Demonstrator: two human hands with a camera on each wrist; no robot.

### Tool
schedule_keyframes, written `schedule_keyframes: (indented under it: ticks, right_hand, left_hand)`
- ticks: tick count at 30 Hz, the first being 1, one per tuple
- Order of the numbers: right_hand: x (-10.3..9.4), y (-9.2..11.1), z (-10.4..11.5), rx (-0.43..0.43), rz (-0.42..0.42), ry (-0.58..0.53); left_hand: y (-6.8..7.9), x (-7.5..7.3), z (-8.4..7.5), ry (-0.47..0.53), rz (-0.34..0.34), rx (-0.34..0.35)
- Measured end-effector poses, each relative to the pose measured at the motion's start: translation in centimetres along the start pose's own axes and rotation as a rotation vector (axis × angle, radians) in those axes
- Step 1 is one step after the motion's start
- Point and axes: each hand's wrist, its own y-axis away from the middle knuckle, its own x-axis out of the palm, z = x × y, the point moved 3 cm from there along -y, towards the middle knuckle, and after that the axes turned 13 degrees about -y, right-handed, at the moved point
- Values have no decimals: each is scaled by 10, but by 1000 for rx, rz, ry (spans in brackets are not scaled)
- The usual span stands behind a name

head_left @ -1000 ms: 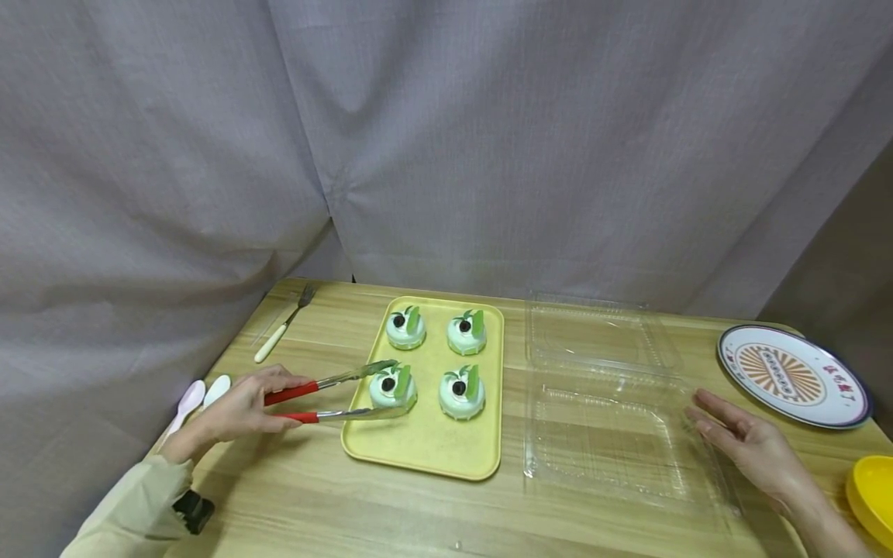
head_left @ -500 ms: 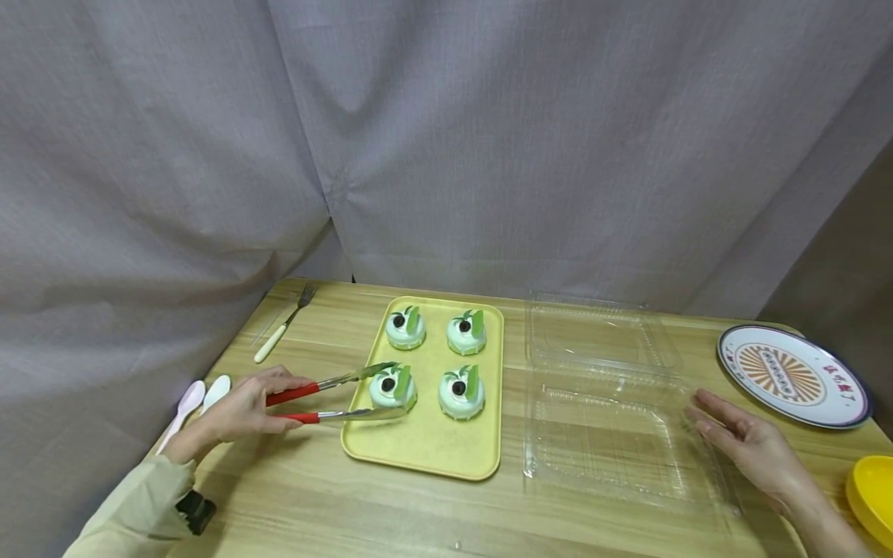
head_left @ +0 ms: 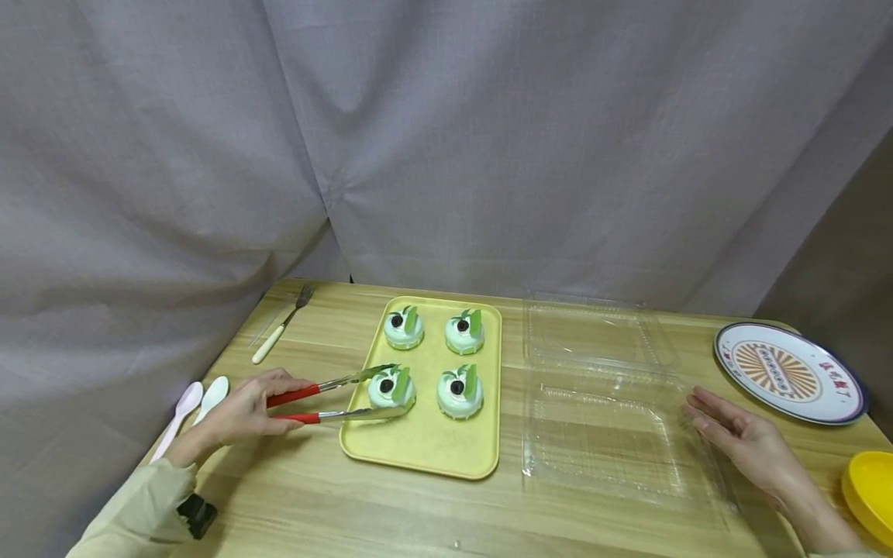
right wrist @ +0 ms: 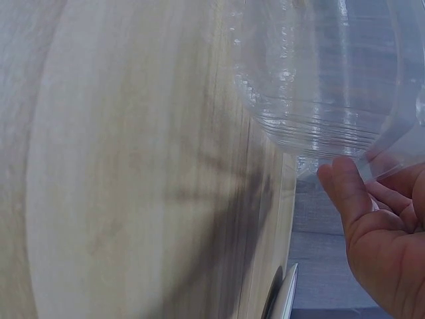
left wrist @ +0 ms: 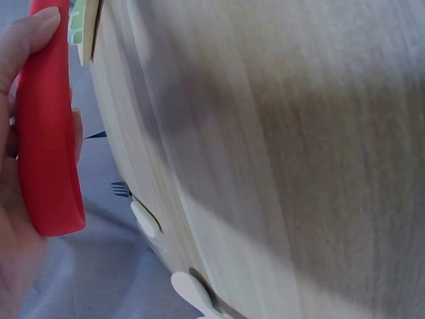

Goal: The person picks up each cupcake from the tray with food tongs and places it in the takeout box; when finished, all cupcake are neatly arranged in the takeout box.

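Observation:
My left hand [head_left: 254,407] grips tongs with red handles [left wrist: 50,133]. In the head view, the two metal arms of the tongs lie on either side of the near-left cake [head_left: 392,387], which has pale green icing, a dark round topping and a green leaf-like piece. It stands with several alike cakes on a yellow tray [head_left: 418,457]. My right hand [head_left: 756,449] rests its fingertips at the right edge of a clear plastic container [head_left: 600,434], with thumb and fingers extended. In the right wrist view, part of the fingers shows behind the clear plastic.
The container's clear lid [head_left: 593,333] lies flipped back behind it. A decorated plate [head_left: 837,387] and a yellow bowl [head_left: 872,496] are on the right. A fork [head_left: 282,325] and two plastic spoons, one white [head_left: 212,395] and one pinkish [head_left: 187,403], lie on the left.
The whole head view has shifted very slightly. The tongs stay around the same cake, and neither hand has visibly moved relative to the tray or the container.

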Motion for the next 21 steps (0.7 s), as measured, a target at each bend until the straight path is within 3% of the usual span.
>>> schedule_keyframes:
  ticks: [11, 21]
  right_hand:
    - [0, 0, 1, 29, 2, 46]
    - [1, -1, 1, 30, 14, -8]
  left_hand:
    - [3, 1, -2, 0, -5, -18]
    - [5, 2, -3, 9, -45, -27]
